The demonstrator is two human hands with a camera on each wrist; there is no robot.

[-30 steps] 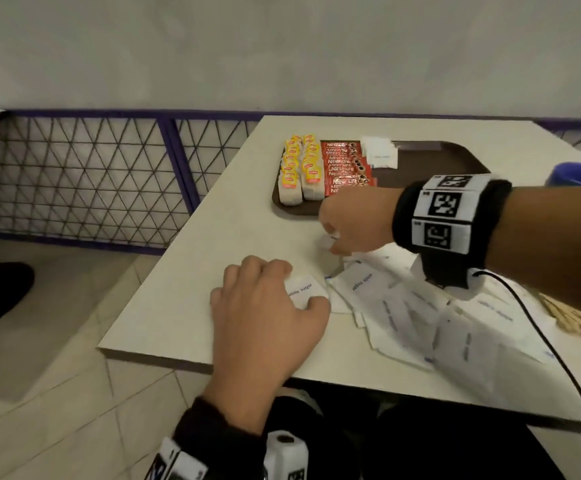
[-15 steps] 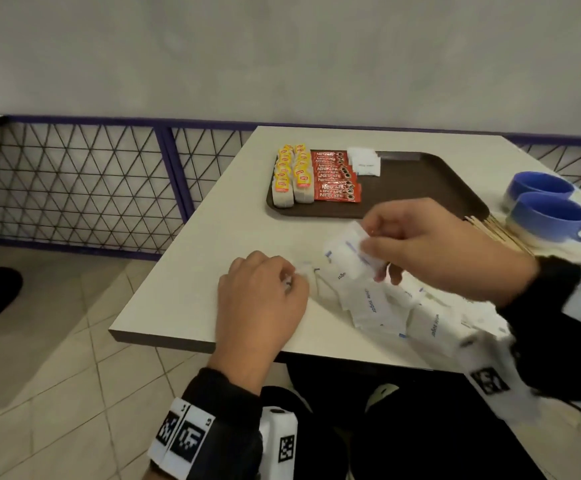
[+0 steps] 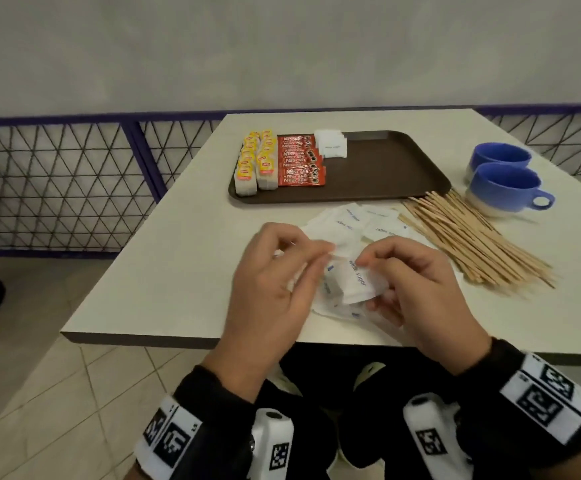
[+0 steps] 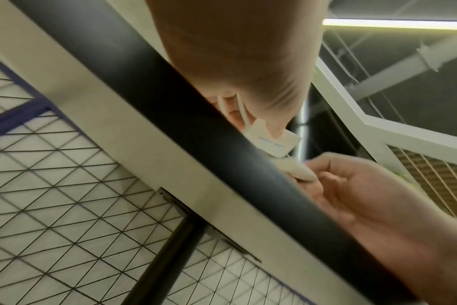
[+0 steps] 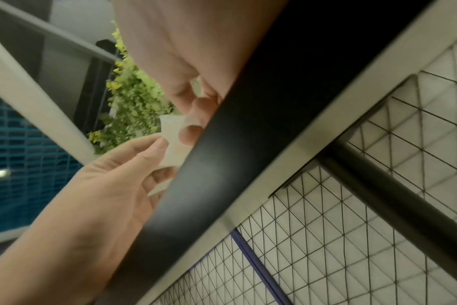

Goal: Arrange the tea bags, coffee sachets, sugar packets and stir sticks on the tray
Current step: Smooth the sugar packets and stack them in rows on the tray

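A brown tray (image 3: 386, 168) holds two rows of yellow-tagged tea bags (image 3: 256, 164), a row of red coffee sachets (image 3: 301, 161) and a few white sugar packets (image 3: 332, 143). Loose sugar packets (image 3: 354, 220) lie on the table in front of the tray, with a heap of wooden stir sticks (image 3: 472, 237) to their right. Near the table's front edge my left hand (image 3: 311, 252) and right hand (image 3: 368, 261) meet. Both pinch a small bundle of sugar packets (image 3: 354, 282). In the left wrist view, fingertips clamp a white packet (image 4: 274, 144).
Two blue cups (image 3: 503, 188) stand on the table (image 3: 185, 237) to the right of the tray. The tray's right half is bare. A purple-framed mesh railing (image 3: 57, 185) runs along the table's left and far sides. My knees are under the table's front edge.
My right hand came back from near the tray with a sugar packet. My left hand lifted off the table with a packet. Both hands now meet over the pile.
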